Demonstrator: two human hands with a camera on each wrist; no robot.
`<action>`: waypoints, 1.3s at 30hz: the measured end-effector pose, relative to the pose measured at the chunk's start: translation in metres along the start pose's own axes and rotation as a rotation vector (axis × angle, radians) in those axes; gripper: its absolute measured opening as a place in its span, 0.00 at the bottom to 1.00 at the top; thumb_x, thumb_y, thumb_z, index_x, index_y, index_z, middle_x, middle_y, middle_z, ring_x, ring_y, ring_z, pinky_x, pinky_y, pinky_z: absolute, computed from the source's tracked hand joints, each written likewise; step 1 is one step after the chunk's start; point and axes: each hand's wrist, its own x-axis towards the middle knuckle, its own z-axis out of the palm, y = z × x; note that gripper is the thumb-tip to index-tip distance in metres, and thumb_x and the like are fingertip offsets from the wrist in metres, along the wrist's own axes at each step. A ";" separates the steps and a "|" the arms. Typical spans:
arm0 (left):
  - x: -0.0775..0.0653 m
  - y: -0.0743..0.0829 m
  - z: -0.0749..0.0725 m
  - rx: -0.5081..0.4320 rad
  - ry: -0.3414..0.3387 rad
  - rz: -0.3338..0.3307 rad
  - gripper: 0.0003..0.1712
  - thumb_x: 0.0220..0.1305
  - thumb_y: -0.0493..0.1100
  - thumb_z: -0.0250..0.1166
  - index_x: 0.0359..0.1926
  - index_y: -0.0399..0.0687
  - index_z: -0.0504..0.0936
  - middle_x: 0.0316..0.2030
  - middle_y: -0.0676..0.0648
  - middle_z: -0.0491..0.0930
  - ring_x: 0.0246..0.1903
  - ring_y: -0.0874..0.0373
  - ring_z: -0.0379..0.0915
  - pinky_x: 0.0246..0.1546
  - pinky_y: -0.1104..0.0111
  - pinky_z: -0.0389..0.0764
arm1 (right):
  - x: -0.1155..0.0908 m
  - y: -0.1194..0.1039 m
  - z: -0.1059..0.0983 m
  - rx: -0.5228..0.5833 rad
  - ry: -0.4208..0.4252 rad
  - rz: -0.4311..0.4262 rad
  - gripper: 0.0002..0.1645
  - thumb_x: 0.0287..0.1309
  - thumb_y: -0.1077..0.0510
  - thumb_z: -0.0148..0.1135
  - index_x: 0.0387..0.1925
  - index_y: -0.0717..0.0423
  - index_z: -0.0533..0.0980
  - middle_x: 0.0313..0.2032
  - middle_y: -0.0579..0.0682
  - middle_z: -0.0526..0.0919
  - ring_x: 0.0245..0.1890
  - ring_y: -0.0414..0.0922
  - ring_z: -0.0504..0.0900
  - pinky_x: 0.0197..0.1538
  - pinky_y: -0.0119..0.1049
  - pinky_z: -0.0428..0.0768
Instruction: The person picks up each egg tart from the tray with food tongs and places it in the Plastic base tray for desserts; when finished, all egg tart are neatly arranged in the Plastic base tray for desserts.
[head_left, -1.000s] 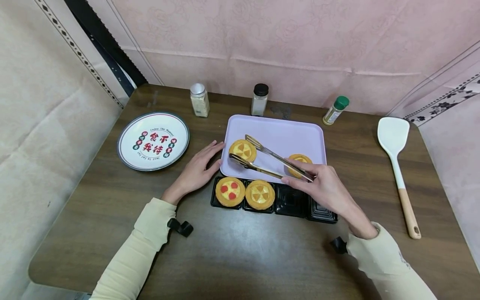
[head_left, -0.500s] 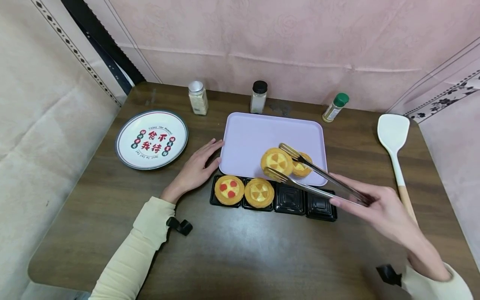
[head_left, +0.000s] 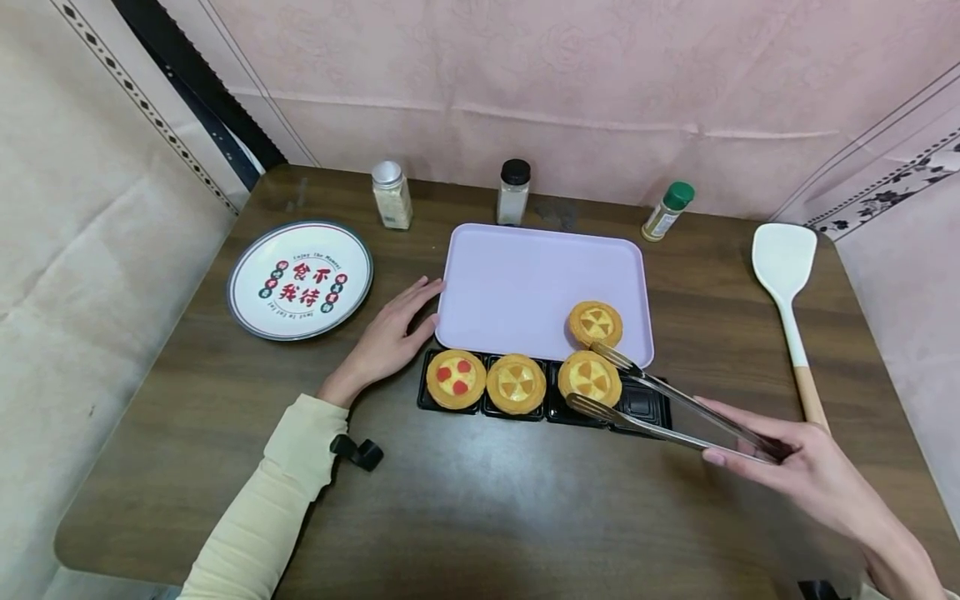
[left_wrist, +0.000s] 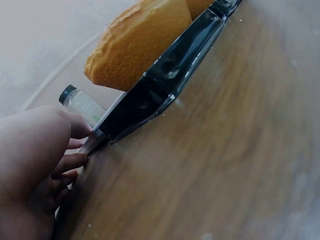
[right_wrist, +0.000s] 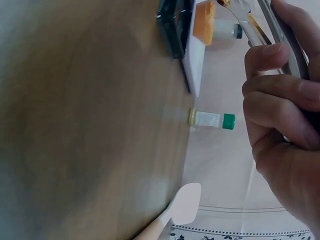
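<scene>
My right hand (head_left: pixel 813 467) grips metal tongs (head_left: pixel 697 417) by their handle end; the right wrist view shows fingers curled round them. The tong tips stand on either side of a yellow-topped tart (head_left: pixel 590 378) over the third compartment of a black plastic tray (head_left: pixel 645 404). Whether they still press it I cannot tell. A red-dotted tart (head_left: pixel 456 379) and another yellow tart (head_left: pixel 516 384) sit in the first two compartments. One more tart (head_left: pixel 596 324) lies on the lilac tray (head_left: pixel 517 283). My left hand (head_left: pixel 386 337) touches that tray's left edge with extended fingers.
At the left lies a white plate (head_left: pixel 300 281) with printed lettering. Along the back stand a silver-capped jar (head_left: pixel 392 197), a black-capped jar (head_left: pixel 513 193) and a green-capped jar (head_left: pixel 667 212). A white spatula (head_left: pixel 784 258) with a wooden handle lies at the right.
The tart from the lilac tray's left side has moved right, then toward me, to the third compartment in the tongs. My right hand has shifted right and nearer. My left hand stays.
</scene>
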 end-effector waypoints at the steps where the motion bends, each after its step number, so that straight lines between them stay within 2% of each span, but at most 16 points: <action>1: 0.000 0.000 0.000 0.002 0.002 -0.001 0.30 0.75 0.50 0.53 0.75 0.53 0.60 0.73 0.50 0.58 0.73 0.55 0.44 0.68 0.47 0.51 | -0.001 0.001 0.001 0.001 0.000 0.001 0.34 0.54 0.63 0.72 0.63 0.47 0.75 0.19 0.43 0.65 0.16 0.39 0.61 0.17 0.30 0.61; 17: 0.003 0.001 0.001 -0.003 0.009 0.003 0.30 0.75 0.50 0.53 0.75 0.55 0.61 0.72 0.52 0.58 0.73 0.56 0.44 0.69 0.47 0.51 | 0.002 0.005 0.006 -0.039 -0.012 -0.027 0.33 0.54 0.61 0.73 0.63 0.45 0.76 0.19 0.40 0.69 0.16 0.35 0.64 0.17 0.29 0.62; 23: 0.004 0.003 -0.001 -0.006 0.010 0.013 0.30 0.75 0.50 0.53 0.74 0.54 0.61 0.72 0.51 0.58 0.73 0.55 0.44 0.69 0.47 0.51 | 0.002 0.004 0.002 -0.004 0.004 -0.016 0.35 0.54 0.62 0.73 0.64 0.47 0.74 0.19 0.41 0.70 0.16 0.37 0.65 0.16 0.31 0.63; 30: 0.004 0.002 -0.001 -0.001 -0.001 -0.004 0.31 0.75 0.50 0.53 0.75 0.54 0.60 0.73 0.51 0.58 0.73 0.55 0.44 0.68 0.46 0.51 | 0.005 -0.002 -0.009 -0.005 0.118 0.002 0.38 0.52 0.65 0.73 0.65 0.49 0.74 0.21 0.45 0.71 0.17 0.40 0.64 0.18 0.32 0.63; 35: 0.001 0.002 0.000 -0.002 -0.008 -0.014 0.31 0.75 0.50 0.53 0.75 0.54 0.60 0.73 0.51 0.57 0.74 0.55 0.43 0.68 0.46 0.50 | 0.014 -0.003 -0.004 -0.038 0.235 0.114 0.35 0.54 0.57 0.74 0.64 0.39 0.75 0.21 0.48 0.70 0.18 0.42 0.64 0.18 0.35 0.62; 39: 0.000 0.001 0.001 -0.001 -0.003 -0.017 0.31 0.75 0.49 0.54 0.75 0.54 0.60 0.73 0.50 0.58 0.73 0.55 0.44 0.69 0.47 0.51 | 0.025 0.001 0.006 -0.054 0.279 0.193 0.34 0.54 0.50 0.74 0.63 0.34 0.75 0.19 0.49 0.66 0.18 0.42 0.64 0.16 0.36 0.61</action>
